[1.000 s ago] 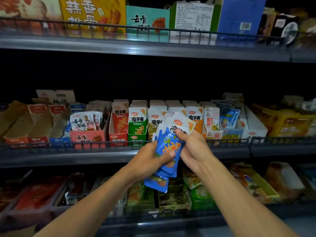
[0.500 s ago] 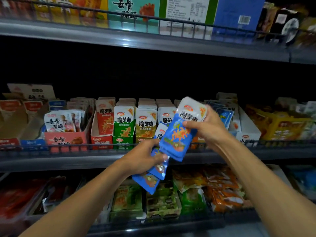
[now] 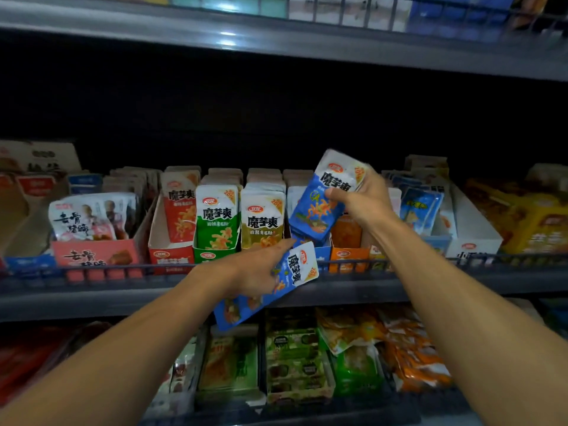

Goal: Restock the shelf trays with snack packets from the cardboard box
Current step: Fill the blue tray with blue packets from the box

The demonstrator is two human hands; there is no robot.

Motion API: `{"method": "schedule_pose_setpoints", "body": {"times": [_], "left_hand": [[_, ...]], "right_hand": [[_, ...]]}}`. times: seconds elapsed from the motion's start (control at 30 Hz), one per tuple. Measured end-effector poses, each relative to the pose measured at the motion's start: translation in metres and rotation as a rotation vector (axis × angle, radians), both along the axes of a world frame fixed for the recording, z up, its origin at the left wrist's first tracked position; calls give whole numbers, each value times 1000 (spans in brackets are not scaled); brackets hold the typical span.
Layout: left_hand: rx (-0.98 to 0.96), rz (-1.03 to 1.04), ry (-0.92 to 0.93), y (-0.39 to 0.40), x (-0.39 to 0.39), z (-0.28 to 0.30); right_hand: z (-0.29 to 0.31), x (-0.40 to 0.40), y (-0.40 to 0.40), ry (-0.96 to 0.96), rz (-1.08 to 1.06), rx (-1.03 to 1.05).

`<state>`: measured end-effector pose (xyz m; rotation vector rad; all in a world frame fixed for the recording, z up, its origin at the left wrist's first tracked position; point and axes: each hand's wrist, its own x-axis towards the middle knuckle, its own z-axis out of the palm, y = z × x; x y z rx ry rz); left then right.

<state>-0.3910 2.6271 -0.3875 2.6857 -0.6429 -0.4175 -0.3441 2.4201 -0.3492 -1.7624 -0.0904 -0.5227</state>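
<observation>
My right hand (image 3: 364,199) grips a small stack of blue-and-white snack packets (image 3: 319,207) and holds it, tilted, just above the blue shelf tray (image 3: 323,256) on the middle shelf. My left hand (image 3: 258,272) holds a few more of the same blue packets (image 3: 285,281) lower down, in front of the shelf's wire rail. Its index finger points toward the blue tray. The cardboard box is out of view.
Neighbouring trays hold red (image 3: 178,210), green (image 3: 216,222), olive (image 3: 262,222) and orange (image 3: 347,232) packets. A pink tray (image 3: 95,256) sits to the left, a white tray (image 3: 470,232) to the right. The wire rail (image 3: 92,269) runs along the shelf front. Further packets fill the lower shelf (image 3: 292,355).
My right hand has taken part of the packet stack away from my left hand and moved it up and right to the blue tray. The view has shifted closer to the shelf.
</observation>
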Motion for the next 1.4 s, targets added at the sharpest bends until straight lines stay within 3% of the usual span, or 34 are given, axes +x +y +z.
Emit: {"method": "schedule_pose_setpoints", "body": {"times": [0.3,0.57,0.8,0.93,1.03,1.1,1.2,1.3,1.4], "left_hand": [[20,-9,38,0,9,-10],[-11,-12,36,2,15,-11],[-74,-9,38,5,11,-18],[-140,-46,13,12,3,-22],[-164,4,-34,20,-13,-20],[-282,56,26,26,-27,-21],[-534,131,124,30,-38,-25],[-736,158,212,24,-44,-24],[-792,118,286,16,-54,-15]], "right_hand": [[-13,17,8,106,172,-558],[-14,15,10,-50,-84,-1060],[-11,6,7,-15,-213,-1269],[-10,-2,5,-23,-161,-1158],[-11,-18,-1,-132,-210,-928],[-10,-37,-2,-134,-160,-715],[-18,-68,8,2,86,-495],[-30,-89,24,274,364,-371],[-26,-99,31,351,389,-286]]}}
